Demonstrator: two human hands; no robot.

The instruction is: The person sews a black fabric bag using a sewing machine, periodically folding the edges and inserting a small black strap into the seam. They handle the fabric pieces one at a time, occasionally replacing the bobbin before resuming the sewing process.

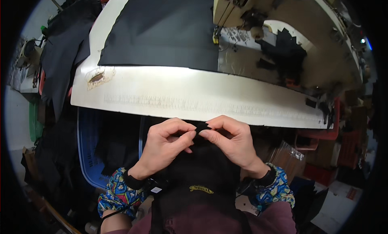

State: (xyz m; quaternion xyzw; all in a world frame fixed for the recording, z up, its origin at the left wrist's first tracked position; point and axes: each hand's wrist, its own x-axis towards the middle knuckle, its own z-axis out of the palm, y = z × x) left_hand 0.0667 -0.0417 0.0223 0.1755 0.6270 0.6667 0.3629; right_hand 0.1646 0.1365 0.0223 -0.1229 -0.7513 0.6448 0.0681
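A maroon cloth top (pixel 186 218) lies nearest the camera, under a black fabric apron (pixel 206 165) bearing a small yellow emblem (pixel 201 189), both on the near side of the long white bench (pixel 161 84) with ruler marks along its near edge. The left hand (pixel 169 139) and the right hand (pixel 231 139) meet just before the middle of that edge, each with thumb and forefinger pinched narrowly on a small black piece of fabric (pixel 202 128), which is held between them; whether it touches the bench I cannot tell. Blue multicoloured patterned sleeve covers (pixel 120 191) wrap both forearms. Below the bench's left part stands a blue plastic basket (pixel 84 153) with dark contents. On the bench, toward its far side, lies a broad flat sheet of black fabric (pixel 157 31), and at that sheet's right side stands a cream-coloured sewing machine (pixel 232 9). A jagged heap of black fabric scraps (pixel 286 54) sits beyond the bench's right part. Left of the bench hang long dark fabric pieces (pixel 62 68)
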